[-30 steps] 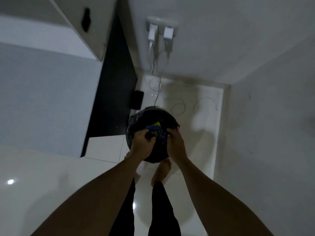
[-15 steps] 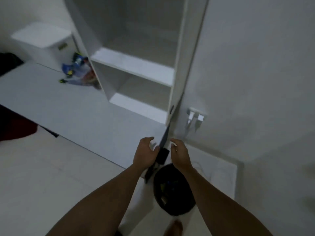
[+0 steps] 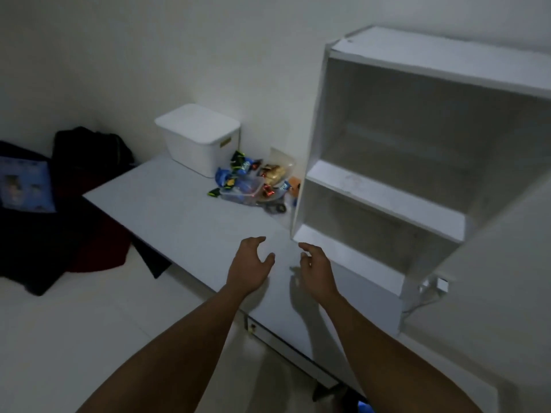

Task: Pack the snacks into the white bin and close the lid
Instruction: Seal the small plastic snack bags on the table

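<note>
At the counter's (image 3: 185, 222) far edge, light, crinkly snacks (image 3: 247, 180) lie beside the lidded white bin (image 3: 198, 138). Both my left hand (image 3: 249, 268) and right hand (image 3: 316, 269) hover open, empty. I'd pinch packets by their edges.

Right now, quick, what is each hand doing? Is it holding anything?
Left hand: open, fingers spread, holding nothing, above the desk.
Right hand: open, fingers curled a little, holding nothing.
</note>
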